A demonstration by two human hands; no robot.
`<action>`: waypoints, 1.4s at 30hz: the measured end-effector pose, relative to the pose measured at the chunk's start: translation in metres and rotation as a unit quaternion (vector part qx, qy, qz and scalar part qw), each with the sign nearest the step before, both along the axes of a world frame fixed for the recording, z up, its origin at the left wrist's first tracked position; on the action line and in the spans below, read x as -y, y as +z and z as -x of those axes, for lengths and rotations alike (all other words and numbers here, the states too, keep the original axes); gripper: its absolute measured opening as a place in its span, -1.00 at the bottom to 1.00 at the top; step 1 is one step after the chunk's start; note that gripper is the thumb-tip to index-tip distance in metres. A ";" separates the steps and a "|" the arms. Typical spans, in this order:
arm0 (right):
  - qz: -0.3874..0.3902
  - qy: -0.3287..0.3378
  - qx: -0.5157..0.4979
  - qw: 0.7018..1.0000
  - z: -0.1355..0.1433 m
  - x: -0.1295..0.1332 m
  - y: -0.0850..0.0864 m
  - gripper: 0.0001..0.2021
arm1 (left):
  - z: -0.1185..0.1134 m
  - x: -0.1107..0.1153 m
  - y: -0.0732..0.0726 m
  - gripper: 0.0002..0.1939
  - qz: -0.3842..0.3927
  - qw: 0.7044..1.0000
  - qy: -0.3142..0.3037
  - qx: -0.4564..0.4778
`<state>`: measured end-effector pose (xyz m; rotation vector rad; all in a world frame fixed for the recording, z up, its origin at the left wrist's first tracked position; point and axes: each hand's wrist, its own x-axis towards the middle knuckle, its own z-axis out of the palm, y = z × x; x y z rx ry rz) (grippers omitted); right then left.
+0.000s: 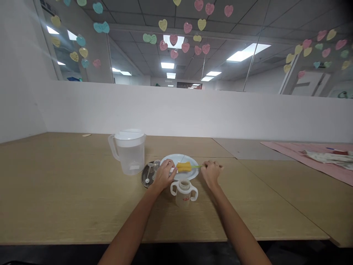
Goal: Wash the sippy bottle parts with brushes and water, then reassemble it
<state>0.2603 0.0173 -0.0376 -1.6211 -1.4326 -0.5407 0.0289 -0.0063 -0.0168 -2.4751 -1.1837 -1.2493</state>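
Gripping the yellow brush [185, 167] by its green handle [196, 166], the right hand [212, 173] holds it crosswise over the plate [176, 156], sponge end [180, 168] leftward. The left hand [164, 174] curls beside that end; its hold is unclear.

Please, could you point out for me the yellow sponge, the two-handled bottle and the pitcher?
Yellow sponge [184, 167]: head view, middle of its body.
Two-handled bottle [182, 195]: head view, front wall between the handles.
Pitcher [132, 156]: head view, front wall below the lid.

The left hand [164, 176] partly hides the plate [176, 158], and red lettering [185, 199] on the bottle [183, 193] is illegibly small.
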 end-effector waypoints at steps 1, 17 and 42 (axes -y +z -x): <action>0.007 0.004 -0.017 1.000 -0.001 -0.001 -0.001 -0.78 | 0.000 -0.002 -0.001 -0.79 -0.006 0.999 0.024 0.020; 0.010 0.112 -0.032 0.993 0.004 0.000 -0.005 -0.76 | -0.001 -0.004 -0.004 -0.69 -0.044 0.993 0.026 0.109; 0.087 0.108 -0.032 0.990 0.014 0.010 0.003 -0.70 | -0.005 -0.014 -0.014 -0.52 0.002 0.976 0.042 0.215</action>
